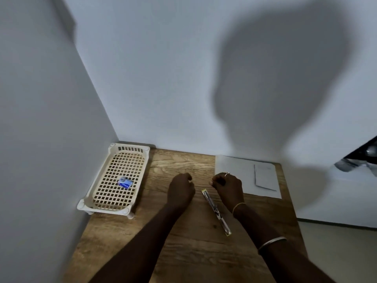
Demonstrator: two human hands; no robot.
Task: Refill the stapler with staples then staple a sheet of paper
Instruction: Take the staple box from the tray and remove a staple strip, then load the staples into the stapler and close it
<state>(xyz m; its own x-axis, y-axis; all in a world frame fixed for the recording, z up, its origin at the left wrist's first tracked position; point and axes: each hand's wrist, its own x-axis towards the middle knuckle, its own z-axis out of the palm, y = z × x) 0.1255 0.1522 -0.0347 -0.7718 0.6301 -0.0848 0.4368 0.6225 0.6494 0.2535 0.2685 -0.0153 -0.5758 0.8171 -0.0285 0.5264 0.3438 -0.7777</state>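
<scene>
Two curled hands, left hand (180,187) and right hand (227,185), contents untellable, are hovering over the opened stapler (216,212), likely handling staples from the box (124,182) lying in the left basket (98,180), paper (238,172) waiting far right.

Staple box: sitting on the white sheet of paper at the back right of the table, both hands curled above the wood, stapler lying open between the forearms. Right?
Not quite. The head view shows the staple box in the lattice tray at the left, not on the sheet of paper. The rest holds: left hand and right hand curled above the wood, stapler between the forearms.
</scene>
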